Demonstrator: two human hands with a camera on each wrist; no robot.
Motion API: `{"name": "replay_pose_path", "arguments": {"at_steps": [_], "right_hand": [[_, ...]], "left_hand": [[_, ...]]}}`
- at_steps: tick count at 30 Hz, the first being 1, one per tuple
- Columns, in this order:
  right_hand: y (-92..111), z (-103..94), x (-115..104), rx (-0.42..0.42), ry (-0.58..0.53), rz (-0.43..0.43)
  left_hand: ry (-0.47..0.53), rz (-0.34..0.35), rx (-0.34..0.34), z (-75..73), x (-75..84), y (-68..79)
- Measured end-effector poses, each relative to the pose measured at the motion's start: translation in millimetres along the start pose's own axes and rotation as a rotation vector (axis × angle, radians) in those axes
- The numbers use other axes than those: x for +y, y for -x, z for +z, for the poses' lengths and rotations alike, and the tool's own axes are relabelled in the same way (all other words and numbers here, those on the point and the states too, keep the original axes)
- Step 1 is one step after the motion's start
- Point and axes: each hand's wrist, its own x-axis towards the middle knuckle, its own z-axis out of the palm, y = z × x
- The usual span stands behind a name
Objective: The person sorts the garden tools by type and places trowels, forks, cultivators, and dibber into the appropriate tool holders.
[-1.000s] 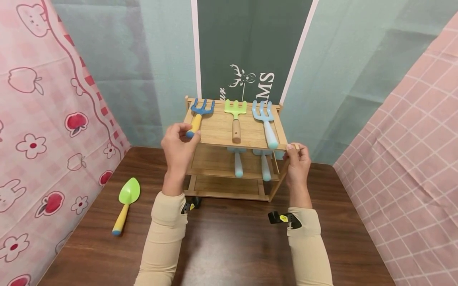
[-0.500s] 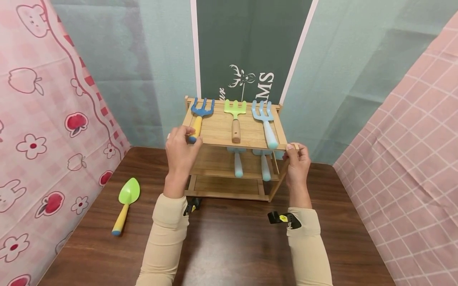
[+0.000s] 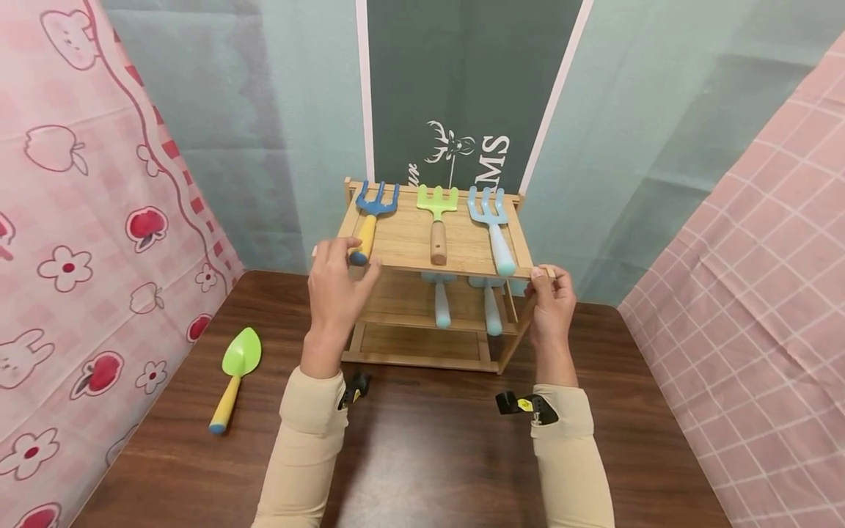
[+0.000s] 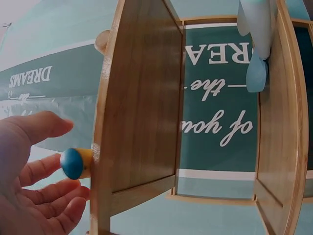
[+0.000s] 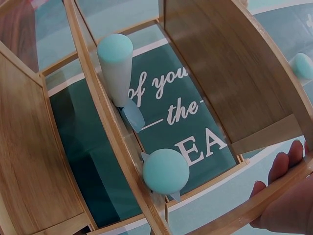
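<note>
A blue hand fork with a yellow handle point(image 3: 367, 232) lies at the left of the wooden shelf's point(image 3: 403, 249) top tier. My left hand point(image 3: 337, 282) is at that handle's blue end point(image 4: 72, 163). Its thumb stands apart from the handle; the fingers lie loosely beside it, and whether they touch is unclear. My right hand point(image 3: 553, 301) grips the shelf's front right corner, fingers behind the wood. A green fork with a wooden handle point(image 3: 439, 242) and a pale blue fork point(image 3: 500, 246) lie alongside on top. Two pale-handled tools point(image 3: 442, 304) rest on the middle tier, heads partly hidden.
A trowel point(image 3: 227, 402) with a green blade and yellow handle lies on the brown table point(image 3: 422, 455), left of the shelf. Behind the shelf hangs a green and teal cloth point(image 3: 310, 110). Pink patterned cloths point(image 3: 746, 242) flank both sides.
My left thumb has come away from the yellow handle, and the hand has shifted slightly down. The blue fork now lies a little straighter on the top tier. My right hand keeps its place.
</note>
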Motion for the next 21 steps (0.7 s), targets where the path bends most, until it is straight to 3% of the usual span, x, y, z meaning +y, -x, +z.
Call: {"name": "replay_pose_path", "arguments": {"at_steps": [4, 10, 15, 21], "right_hand": [[0, -0.5, -1, -0.005, 0.005, -0.003], [0, -1.1, -1, 0.001, 0.010, 0.000], [0, -2.0, 0, 0.001, 0.007, -0.002], [0, -1.9, 0, -0.004, -0.001, -0.004]], "left_hand": [[-0.018, 0.014, -0.006, -6.5, 2.7, 4.7], [-0.064, 0.095, -0.052, -18.3, 3.9, 9.6], [-0.152, 0.157, -0.171, -30.1, 4.8, 14.2], [-0.204, 0.123, -0.325, -41.1, 6.4, 21.9]]}}
